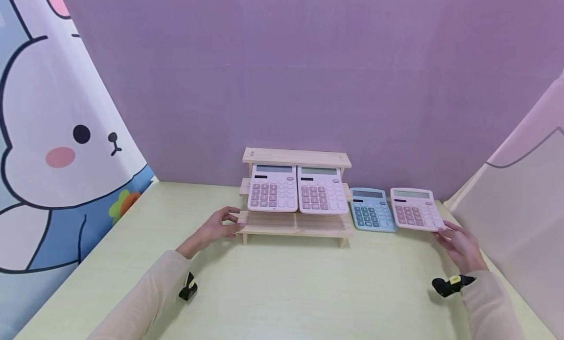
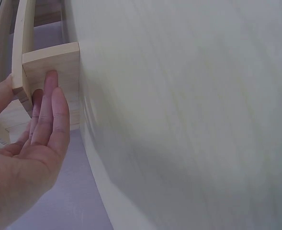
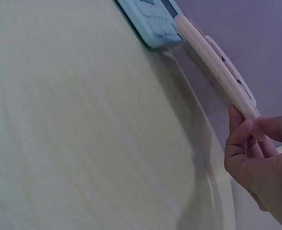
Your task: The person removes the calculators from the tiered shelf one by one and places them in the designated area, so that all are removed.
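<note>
At the right, my right hand (image 1: 458,242) pinches a pink calculator (image 1: 416,210) by its lower right corner. In the right wrist view, that calculator (image 3: 222,67) is tilted and raised over the table, thumb on one face and fingers behind. A blue calculator (image 1: 372,210) lies just left of it. My left hand (image 1: 220,223) holds the left end of a wooden tiered rack (image 1: 295,228). The left wrist view has its thumb on the bottom board (image 2: 20,62) and its fingers underneath, by the leg (image 2: 66,62).
Two more pink calculators, one on the left (image 1: 273,189) and one on the right (image 1: 321,190), lean side by side on the rack. A purple backdrop (image 1: 308,75) rises behind the pale table (image 1: 282,291). Printed cloth (image 1: 57,183) hangs along the left side.
</note>
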`<state>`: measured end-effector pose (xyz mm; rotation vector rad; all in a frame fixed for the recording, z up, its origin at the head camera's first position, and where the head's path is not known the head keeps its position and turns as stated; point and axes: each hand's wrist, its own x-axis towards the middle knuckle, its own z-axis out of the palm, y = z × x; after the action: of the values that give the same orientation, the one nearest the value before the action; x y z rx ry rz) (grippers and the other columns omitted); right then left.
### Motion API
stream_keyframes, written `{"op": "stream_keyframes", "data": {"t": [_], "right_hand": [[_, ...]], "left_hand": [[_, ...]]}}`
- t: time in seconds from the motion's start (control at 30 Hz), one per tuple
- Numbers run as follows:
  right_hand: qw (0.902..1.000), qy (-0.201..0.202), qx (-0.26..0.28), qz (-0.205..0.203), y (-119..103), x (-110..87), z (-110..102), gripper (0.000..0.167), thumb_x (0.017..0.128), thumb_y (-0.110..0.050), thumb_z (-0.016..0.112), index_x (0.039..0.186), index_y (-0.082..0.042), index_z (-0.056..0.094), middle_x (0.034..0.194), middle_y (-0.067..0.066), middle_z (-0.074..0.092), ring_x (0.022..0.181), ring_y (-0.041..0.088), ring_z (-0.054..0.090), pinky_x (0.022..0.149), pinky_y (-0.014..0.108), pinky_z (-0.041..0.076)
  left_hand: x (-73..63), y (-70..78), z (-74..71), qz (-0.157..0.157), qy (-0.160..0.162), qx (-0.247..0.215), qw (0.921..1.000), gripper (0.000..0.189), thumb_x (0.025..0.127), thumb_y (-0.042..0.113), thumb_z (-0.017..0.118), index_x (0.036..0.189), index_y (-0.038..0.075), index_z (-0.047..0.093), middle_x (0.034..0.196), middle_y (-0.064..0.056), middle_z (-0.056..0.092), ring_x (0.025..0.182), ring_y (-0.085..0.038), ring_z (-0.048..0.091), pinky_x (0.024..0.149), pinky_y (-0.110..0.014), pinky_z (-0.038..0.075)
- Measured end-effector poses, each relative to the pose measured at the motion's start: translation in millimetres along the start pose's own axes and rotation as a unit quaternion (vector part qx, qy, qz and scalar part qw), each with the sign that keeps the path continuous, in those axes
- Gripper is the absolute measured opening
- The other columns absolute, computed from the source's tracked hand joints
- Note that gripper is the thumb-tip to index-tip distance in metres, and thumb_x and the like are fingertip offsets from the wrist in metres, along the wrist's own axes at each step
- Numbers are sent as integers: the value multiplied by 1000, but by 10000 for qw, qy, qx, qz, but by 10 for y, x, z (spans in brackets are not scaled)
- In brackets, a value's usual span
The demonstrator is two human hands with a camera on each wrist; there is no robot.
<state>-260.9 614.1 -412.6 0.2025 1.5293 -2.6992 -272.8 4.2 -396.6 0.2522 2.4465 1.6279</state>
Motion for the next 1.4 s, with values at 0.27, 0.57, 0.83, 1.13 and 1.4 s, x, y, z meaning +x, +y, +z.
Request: {"op": "stream_keyframes", "data": {"t": [0.27,0.57,0.83,1.13,1.4], "right_hand": [[9984,326,-393,229,19,29,-60,35,85,15,49,75,-14,66,76,0,65,73,11,62,68,19,53],[9963,483,-671,236,43,61,-115,35,84,13,52,73,-17,67,74,-2,65,71,9,61,68,19,54],[9946,477,-873,299,55,71,-145,36,86,11,49,73,-19,65,75,-2,64,71,10,60,68,19,54],[9923,214,-1222,56,62,94,-160,40,87,12,43,75,-19,64,75,-2,62,68,9,59,65,18,53],[9793,538,-1948,127,69,129,-181,21,84,10,51,101,-2,49,73,-5,59,67,5,60,67,17,55]], "left_hand": [[18,-17,-2,14,-3,34,10000,58,86,17,63,133,-3,35,114,-22,50,83,-15,60,78,-34,57],[33,-25,-4,1,-4,19,10000,59,86,18,63,133,-3,35,114,-22,50,82,-15,60,79,-34,57],[44,-30,-6,-1,-44,33,10000,58,87,18,62,133,-3,34,115,-22,50,83,-15,60,79,-35,57],[39,-22,-1,-27,0,19,10000,58,86,18,63,133,-3,34,115,-22,50,82,-15,60,79,-35,57],[44,-23,3,-77,27,67,9999,59,86,19,63,133,-3,35,114,-22,50,81,-15,61,78,-35,57]]}}
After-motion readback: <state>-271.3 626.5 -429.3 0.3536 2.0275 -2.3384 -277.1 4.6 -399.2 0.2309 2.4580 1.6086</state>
